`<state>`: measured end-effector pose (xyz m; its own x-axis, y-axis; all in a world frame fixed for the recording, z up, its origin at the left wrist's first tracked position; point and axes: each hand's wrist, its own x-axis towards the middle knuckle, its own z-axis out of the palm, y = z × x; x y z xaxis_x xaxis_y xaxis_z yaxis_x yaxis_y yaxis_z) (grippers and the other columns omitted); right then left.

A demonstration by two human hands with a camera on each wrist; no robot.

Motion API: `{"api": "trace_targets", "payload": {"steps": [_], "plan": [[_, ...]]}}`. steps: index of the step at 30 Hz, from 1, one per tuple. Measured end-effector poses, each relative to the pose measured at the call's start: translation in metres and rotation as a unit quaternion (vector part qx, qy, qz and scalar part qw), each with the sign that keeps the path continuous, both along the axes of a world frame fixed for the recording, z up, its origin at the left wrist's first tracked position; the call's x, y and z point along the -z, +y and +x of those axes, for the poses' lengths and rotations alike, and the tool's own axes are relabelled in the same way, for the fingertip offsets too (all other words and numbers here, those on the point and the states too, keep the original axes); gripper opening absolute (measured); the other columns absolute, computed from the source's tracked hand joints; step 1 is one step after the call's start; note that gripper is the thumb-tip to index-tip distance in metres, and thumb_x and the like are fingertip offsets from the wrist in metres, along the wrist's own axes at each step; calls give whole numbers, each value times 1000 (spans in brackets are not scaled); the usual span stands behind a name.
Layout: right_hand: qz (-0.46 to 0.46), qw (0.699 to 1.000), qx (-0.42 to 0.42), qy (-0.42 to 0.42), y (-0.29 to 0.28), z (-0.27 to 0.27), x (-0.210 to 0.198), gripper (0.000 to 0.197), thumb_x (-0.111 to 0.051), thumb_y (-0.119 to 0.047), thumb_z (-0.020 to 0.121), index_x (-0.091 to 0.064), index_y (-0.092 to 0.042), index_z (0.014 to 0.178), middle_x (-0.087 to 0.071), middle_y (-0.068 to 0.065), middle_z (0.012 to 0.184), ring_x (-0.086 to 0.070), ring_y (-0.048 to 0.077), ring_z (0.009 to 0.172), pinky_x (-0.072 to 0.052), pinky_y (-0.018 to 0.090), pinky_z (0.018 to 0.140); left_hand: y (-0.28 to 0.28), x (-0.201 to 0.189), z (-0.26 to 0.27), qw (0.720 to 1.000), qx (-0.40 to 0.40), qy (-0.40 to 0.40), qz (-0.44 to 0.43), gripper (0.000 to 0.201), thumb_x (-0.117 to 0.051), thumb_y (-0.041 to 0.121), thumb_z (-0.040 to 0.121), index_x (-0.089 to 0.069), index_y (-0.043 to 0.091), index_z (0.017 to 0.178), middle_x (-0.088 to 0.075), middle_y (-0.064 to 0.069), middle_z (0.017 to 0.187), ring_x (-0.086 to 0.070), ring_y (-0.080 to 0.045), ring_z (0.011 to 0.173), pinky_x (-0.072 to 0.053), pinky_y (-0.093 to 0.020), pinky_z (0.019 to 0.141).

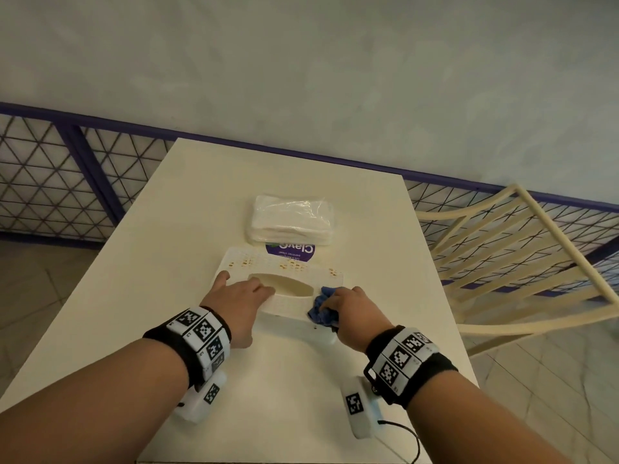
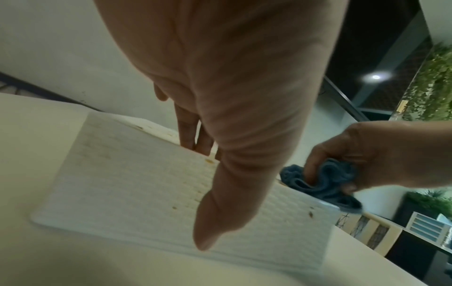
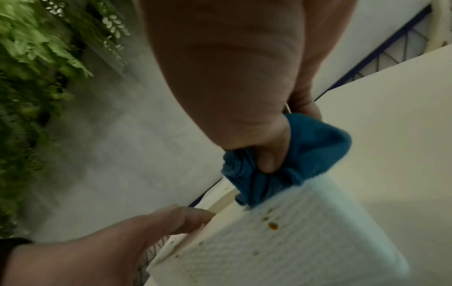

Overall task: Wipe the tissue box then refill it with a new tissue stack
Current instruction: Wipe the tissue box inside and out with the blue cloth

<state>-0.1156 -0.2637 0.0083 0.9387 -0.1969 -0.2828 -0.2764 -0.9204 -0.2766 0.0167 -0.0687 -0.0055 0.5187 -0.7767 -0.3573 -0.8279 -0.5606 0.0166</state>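
A white lattice-patterned tissue box with an oval top opening lies on the table, and brown spots dot its surface. My left hand rests on the box's left half. Its straight fingers lie over the top edge and the thumb lies down the near side. My right hand grips a crumpled blue cloth and presses it on the box's right end. Behind the box lies a new tissue stack in clear plastic wrap.
The white table stands against a railing with purple bars. A round purple label shows between the box and the stack. A cream slatted chair stands to the right of the table.
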Motion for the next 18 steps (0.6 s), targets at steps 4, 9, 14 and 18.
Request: {"api": "trace_targets", "payload": {"steps": [4,9,14,18], "plan": [[180,976,120,-28,-6,-15,-29,37,-50,6,83,-65,-10,113,-66,-2,108,-62,5,95,-49,18,78,2,-10,-3,999,25,-39,8,83,-61,33,67,-28,26,142,-38,8,133,-45,-10,122,15,-50,112],[142,954,206,-168,-31,-13,-47,36,-55,-2,85,-60,-19,116,-63,-2,94,-57,15,87,-42,15,70,-29,-16,-39,999,22,-46,-10,78,-57,16,76,-22,16,145,-33,0,144,-30,-17,136,9,-55,115],[38,998,49,-4,8,-7,14,40,-53,-23,91,-51,-25,131,-48,6,142,-39,28,133,-36,32,106,-40,-9,-54,998,-20,-58,-34,38,-35,7,88,-46,19,123,-55,0,118,-54,-21,112,-2,-51,114],[1,997,79,14,0,21,28,62,-44,-14,95,-16,-23,150,-3,-1,161,-1,24,148,-13,44,118,-37,-8,-51,997,-13,-68,-43,39,-31,6,90,-48,20,122,-56,3,112,-56,-21,106,-4,-51,113]]}}
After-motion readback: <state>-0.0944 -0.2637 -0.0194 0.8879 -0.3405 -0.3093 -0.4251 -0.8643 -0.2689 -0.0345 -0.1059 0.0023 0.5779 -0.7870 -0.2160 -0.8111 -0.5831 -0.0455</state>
